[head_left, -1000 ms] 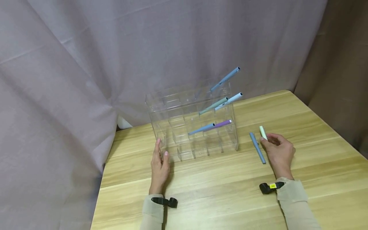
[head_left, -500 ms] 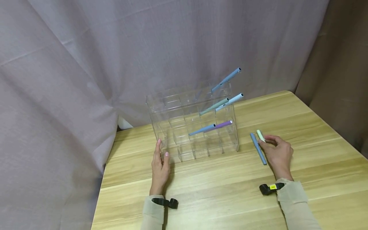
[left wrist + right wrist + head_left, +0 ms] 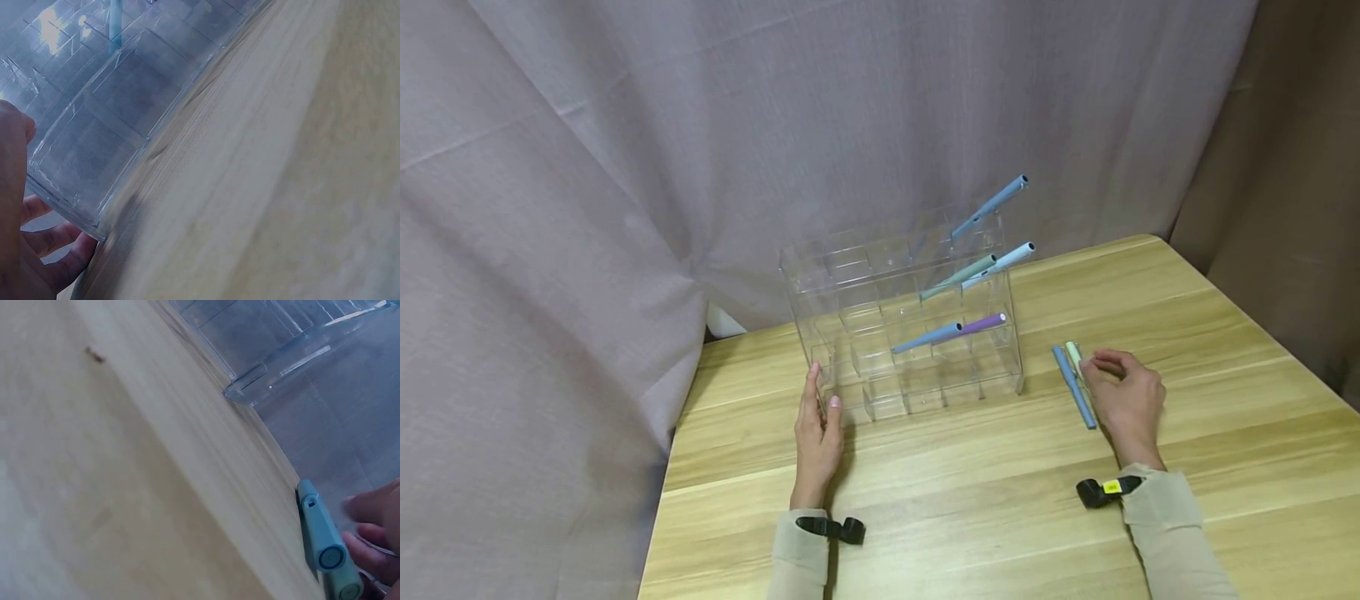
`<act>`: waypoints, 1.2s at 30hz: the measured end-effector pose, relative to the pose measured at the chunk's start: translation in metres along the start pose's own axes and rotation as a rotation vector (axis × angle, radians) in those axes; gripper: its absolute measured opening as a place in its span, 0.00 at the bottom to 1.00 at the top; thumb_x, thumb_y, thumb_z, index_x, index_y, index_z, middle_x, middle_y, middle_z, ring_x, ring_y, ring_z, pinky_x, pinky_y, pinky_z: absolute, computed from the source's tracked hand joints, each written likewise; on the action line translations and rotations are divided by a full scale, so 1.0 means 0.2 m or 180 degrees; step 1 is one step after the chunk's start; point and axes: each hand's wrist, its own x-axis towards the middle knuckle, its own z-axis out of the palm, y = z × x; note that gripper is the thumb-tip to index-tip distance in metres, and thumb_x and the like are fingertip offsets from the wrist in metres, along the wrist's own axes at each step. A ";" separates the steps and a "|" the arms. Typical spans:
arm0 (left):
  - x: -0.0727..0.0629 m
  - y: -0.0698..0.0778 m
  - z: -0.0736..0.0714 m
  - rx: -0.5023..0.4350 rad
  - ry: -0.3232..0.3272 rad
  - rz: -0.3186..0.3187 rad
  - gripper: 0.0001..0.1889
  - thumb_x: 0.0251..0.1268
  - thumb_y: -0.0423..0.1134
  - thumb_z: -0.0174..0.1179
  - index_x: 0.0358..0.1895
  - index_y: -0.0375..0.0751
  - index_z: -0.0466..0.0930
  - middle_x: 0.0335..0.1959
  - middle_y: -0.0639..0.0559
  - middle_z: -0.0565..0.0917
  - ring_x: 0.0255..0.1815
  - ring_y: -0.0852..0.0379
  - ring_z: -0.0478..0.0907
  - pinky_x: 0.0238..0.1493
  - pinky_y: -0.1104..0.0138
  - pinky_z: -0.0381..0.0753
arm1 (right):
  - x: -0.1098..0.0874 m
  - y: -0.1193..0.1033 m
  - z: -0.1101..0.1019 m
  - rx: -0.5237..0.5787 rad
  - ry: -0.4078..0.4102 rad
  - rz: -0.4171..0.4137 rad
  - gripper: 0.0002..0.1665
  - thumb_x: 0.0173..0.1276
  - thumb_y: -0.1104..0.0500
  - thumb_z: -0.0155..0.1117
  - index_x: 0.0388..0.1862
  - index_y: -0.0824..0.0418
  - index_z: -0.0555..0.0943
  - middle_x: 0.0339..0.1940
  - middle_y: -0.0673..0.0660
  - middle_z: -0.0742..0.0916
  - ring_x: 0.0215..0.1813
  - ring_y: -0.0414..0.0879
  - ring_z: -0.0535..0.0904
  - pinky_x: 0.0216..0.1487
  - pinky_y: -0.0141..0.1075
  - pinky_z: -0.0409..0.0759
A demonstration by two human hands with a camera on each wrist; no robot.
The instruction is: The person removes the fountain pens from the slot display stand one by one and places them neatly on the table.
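Steadying the clear acrylic pen rack [image 3: 886, 406] seems to be the work of the left hand [image 3: 817, 446], which holds its lower left corner between thumb and fingers. The right hand [image 3: 1124, 402] is at the pale green pen [image 3: 1074, 356], which lies on the wooden table [image 3: 970, 492] just beside the blue pen [image 3: 1073, 388], to the right of the rack. Its thumb and index finger are bent and near to each other, but whether they pinch the pen, one cannot tell. The step in hand appears to be the handling of this pen. To do it well, the person should guide it with light fingertips, keep it in line with the blue one, and not push this neighbour, because such a slim body may roll. The left hand should press only gently, so that the rack, with five other pens [image 3: 958, 277] leaning in it, does not slide.
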 end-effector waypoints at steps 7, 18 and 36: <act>0.00 0.00 0.00 0.0043 0.0028 0.0030 0.34 0.85 0.40 0.52 0.88 0.55 0.54 0.86 0.44 0.67 0.38 0.56 0.70 0.49 0.58 0.79 | -0.13 -0.21 0.06 0.0734 0.0529 -0.0901 0.19 0.74 0.49 0.73 0.56 0.59 0.90 0.50 0.47 0.90 0.53 0.35 0.75 0.52 0.33 0.64; 0.00 -0.01 0.00 0.0040 0.0014 0.0022 0.34 0.85 0.39 0.52 0.88 0.54 0.55 0.85 0.45 0.68 0.32 0.62 0.64 0.39 0.67 0.73 | -0.26 -0.59 0.27 0.1169 -0.0186 -0.1402 0.21 0.71 0.54 0.77 0.58 0.62 0.86 0.41 0.53 0.91 0.39 0.33 0.81 0.39 0.22 0.77; 0.02 0.04 0.05 -0.0015 -0.0041 0.0073 0.35 0.85 0.39 0.52 0.88 0.57 0.53 0.85 0.44 0.68 0.36 0.62 0.65 0.42 0.68 0.74 | -0.16 -0.76 -0.12 0.3175 0.0713 -0.1881 0.18 0.72 0.72 0.69 0.58 0.80 0.83 0.42 0.54 0.88 0.39 0.42 0.86 0.48 0.29 0.84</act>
